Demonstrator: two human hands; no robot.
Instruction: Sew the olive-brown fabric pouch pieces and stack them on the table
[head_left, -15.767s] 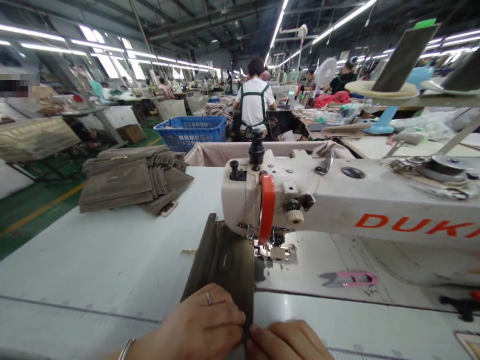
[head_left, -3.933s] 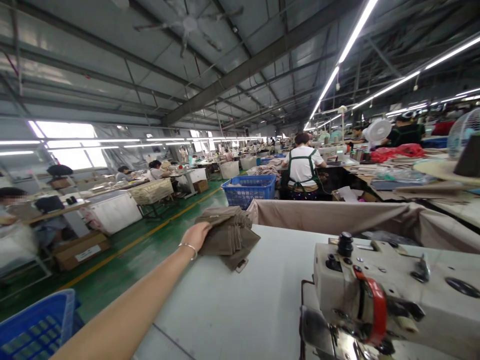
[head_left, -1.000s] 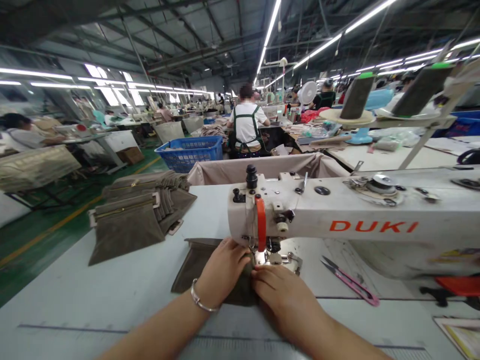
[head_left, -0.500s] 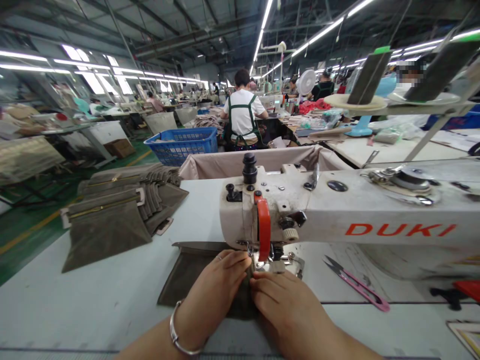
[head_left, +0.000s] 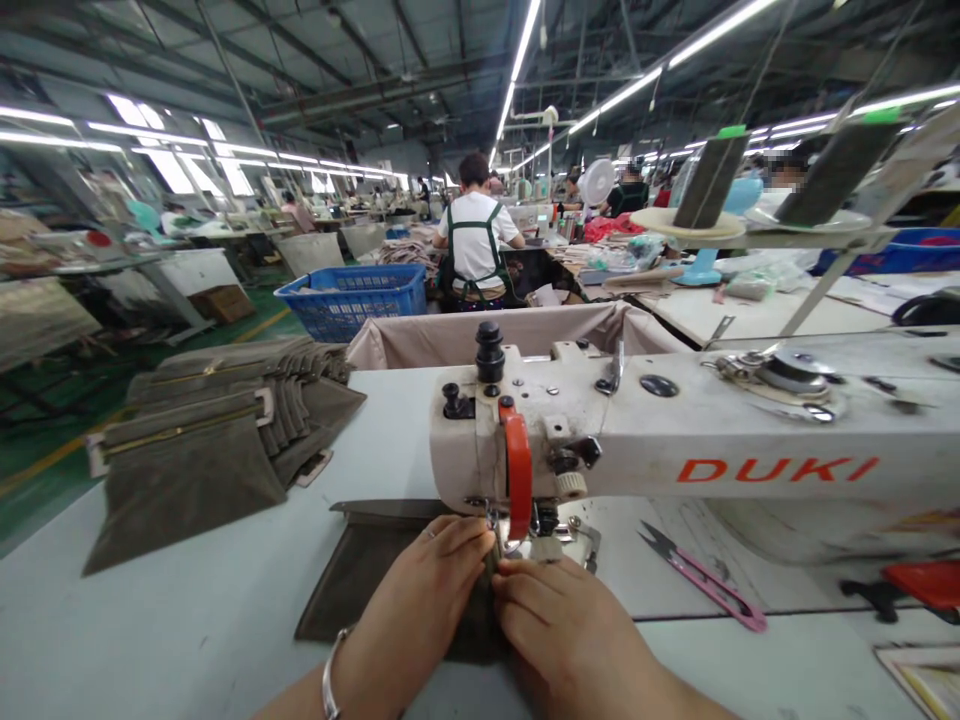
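Note:
A dark olive-brown fabric piece lies flat on the white table, its right edge under the needle area of a white sewing machine with an orange guard. My left hand, with a bracelet at the wrist, pinches the fabric close to the presser foot, fingertips almost under the needle. Just right of it, my right hand grips the fabric's edge with fingers bent together. The fabric between the two hands is partly hidden by them.
Pink-handled thread snips lie right of the hands. A stack of olive fabric pieces with zippers sits at the left. Behind the machine stand a cloth-lined bin, a blue basket and a seated person. Thread cones stand at right.
The whole view has shifted slightly, so the scene sits a little left and lower. Both hands keep their hold on the fabric at the needle, with little visible movement.

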